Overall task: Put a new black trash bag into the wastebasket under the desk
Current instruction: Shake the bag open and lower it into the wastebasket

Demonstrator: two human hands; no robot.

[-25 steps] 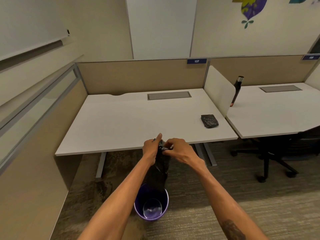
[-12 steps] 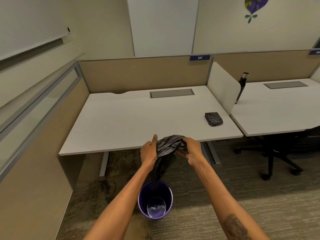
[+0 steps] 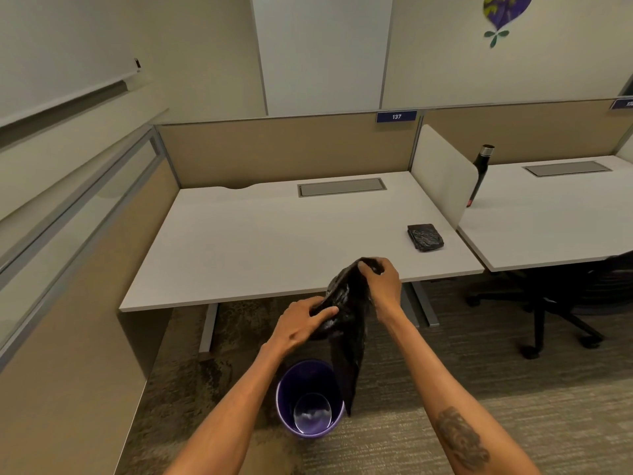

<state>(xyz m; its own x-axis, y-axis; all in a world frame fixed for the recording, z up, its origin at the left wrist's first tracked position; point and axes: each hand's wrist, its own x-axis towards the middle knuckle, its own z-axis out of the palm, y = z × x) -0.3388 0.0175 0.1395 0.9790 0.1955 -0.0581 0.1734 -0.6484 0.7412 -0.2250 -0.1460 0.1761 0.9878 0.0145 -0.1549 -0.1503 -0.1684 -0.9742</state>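
A black trash bag (image 3: 347,323) hangs crumpled in front of the white desk (image 3: 260,241), its tail dangling over the right rim of the purple wastebasket (image 3: 310,399) on the carpet. My right hand (image 3: 383,281) pinches the bag's top edge, level with the desk's front edge. My left hand (image 3: 303,323) grips the bag lower down on its left side. The wastebasket stands upright, with no liner, in front of the desk rather than under it.
A folded stack of black bags (image 3: 425,237) lies on the desk's right side. A white divider (image 3: 443,173) separates a second desk with a dark bottle (image 3: 479,173). A black office chair (image 3: 561,303) stands at right; a beige partition (image 3: 68,303) runs along the left.
My hands have moved apart on the bag: the right one rose to the top edge, the left one dropped lower. The bag has opened out and swung toward the basket's right rim.
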